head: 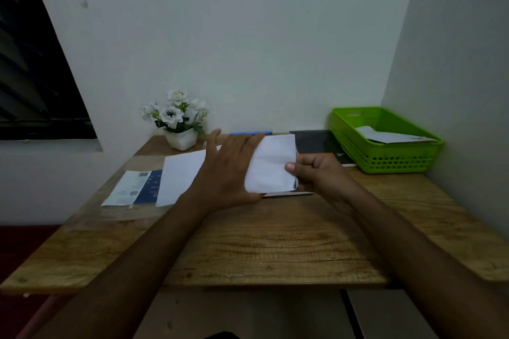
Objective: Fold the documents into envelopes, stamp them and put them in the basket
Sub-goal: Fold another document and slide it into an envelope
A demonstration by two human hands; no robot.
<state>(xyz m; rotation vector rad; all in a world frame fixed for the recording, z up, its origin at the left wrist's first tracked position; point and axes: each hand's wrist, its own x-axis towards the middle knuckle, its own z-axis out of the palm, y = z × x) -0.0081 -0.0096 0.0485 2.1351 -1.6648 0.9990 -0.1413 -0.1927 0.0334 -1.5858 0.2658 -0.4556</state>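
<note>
The folded paper (272,165) lies on the wooden desk (275,242), just past its middle, under 2 hands. The left hand (230,170) lies flat across the paper's left part, fingers straight and spread, pressing it down. The right hand (319,173) pinches the right edge, thumb on top and the other fingers curled below. A thin pale strip (289,194) shows under the paper's near edge; it may be an envelope, but too little shows to be sure. Left of the hands lie a plain white sheet (179,179) and, touching it, a printed leaflet (132,188) with a blue band. The green basket (399,158) stands at the far right corner, holding 1 white envelope (391,136). Along the back are a pot of white flowers (179,121), a blue pen (250,133) and a black notebook (316,142).
</note>
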